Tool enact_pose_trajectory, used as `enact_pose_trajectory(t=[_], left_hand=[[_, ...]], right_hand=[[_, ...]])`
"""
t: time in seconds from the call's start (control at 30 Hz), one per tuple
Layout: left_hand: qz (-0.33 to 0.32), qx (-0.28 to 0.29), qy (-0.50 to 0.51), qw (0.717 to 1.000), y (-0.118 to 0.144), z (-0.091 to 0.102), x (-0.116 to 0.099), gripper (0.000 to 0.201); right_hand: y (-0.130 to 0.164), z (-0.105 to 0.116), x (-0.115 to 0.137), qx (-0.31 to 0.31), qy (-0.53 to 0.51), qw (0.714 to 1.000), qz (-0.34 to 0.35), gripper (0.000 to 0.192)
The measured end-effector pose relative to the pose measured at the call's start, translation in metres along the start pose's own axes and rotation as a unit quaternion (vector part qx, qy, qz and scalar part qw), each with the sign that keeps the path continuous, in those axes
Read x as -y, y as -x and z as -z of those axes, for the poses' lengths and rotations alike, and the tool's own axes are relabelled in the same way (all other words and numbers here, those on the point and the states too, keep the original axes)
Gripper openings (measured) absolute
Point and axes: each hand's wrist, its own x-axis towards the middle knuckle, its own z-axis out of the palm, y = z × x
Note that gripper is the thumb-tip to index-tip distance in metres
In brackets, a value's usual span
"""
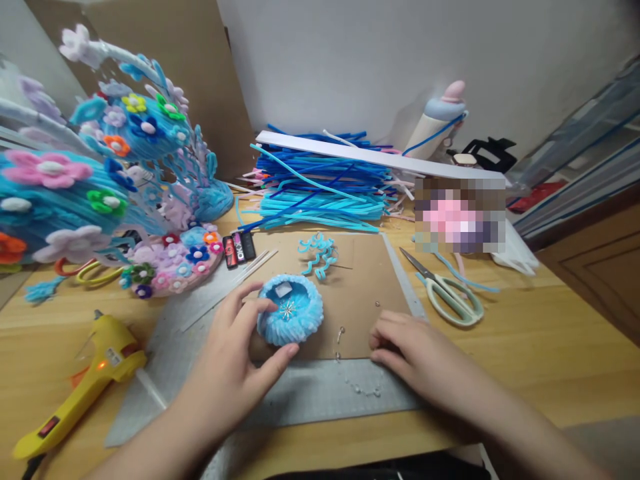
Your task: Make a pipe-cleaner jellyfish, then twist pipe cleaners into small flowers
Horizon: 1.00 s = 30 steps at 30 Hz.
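My left hand (240,340) is curved around a small fuzzy light-blue pipe-cleaner bowl (295,331), fingertips at its rim and thumb at its near side. Inside the bowl lie a silvery starburst piece (287,311) and a small whitish square (283,289). My right hand (403,343) rests on the cardboard with its fingers curled in; whatever is in them, if anything, is hidden. Between the hands, a small bead piece (341,331) lies on the cardboard, and a clear beaded strand (367,390) trails over the grey mat. Curly blue pipe cleaners (319,255) lie behind the bowl.
A yellow glue gun (87,377) with a lit orange light lies at left. Scissors (445,293) lie at right. Behind are a pile of blue pipe cleaners (320,193) and a bottle (433,123). Flower-covered pipe-cleaner crafts (145,127) stand left. Cardboard (370,280) covers part of the mat (280,400).
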Motion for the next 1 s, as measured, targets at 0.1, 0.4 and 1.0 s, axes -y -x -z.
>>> enact_pose_trajectory(t=[0.1,0.4,1.0], left_hand=[[-0.002,0.001,0.001,1.0,0.001,-0.001,0.001,0.034],[-0.044,-0.026,-0.001,0.999,-0.001,-0.009,0.009,0.034],[-0.159,0.074,0.003,0.985,0.005,-0.001,0.004,0.038]], right_hand=[[0.003,0.01,0.003,-0.021,-0.129,0.991,-0.011,0.008],[-0.009,0.045,0.009,-0.199,-0.472,0.856,0.074,0.01],[-0.045,-0.01,0.023,-0.014,-0.428,0.904,0.01,0.014]])
